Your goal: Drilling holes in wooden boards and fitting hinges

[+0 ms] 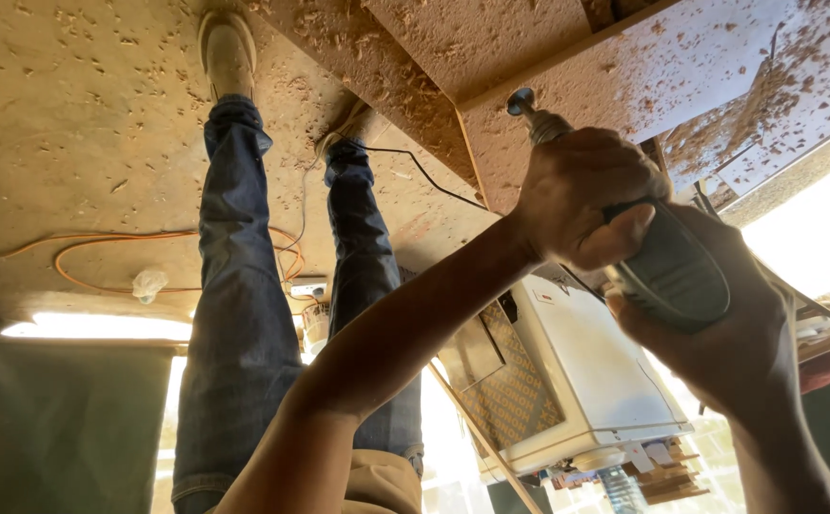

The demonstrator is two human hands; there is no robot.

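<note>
Grip is shared: the left hand (582,195) is wrapped around the neck of the dark grey rotary tool (658,252), the right hand (720,324) clamped on its body. Its round bit (521,101) should be kept steady near the sawdust-strewn wooden board (624,86).

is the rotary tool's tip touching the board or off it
Off it, as far as the view shows. Both hands hold the rotary tool and its small round tip points up with a gap before the wood board.
</note>
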